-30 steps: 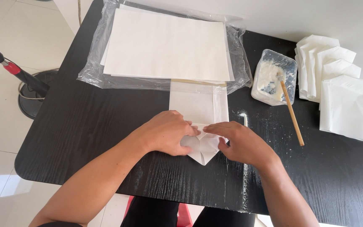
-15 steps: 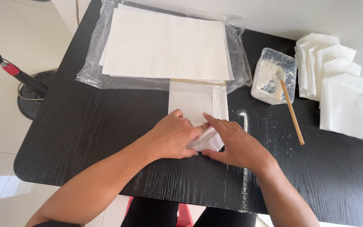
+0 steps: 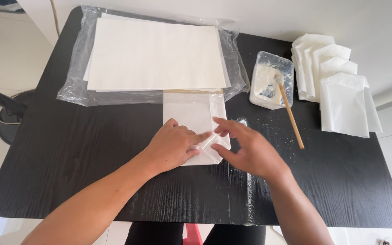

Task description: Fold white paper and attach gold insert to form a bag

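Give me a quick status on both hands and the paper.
Left hand flat, pressing the folded white paper. Right hand open, fingertips at its folded corner. Paste tub and stick alongside, apart.

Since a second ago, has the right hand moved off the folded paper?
Yes. The right hand has lifted and slid right, toward the wooden stick; only its thumb nears the folded paper.

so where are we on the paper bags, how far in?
Done: a fanned pile of folded white bags sits at the table's right edge. In hand: one bag at centre, left hand pressing it flat, right hand open by the folded bottom corner. The paste tub and stick lie unused beside it. Left: a thick stack of flat sheets in the plastic wrap.
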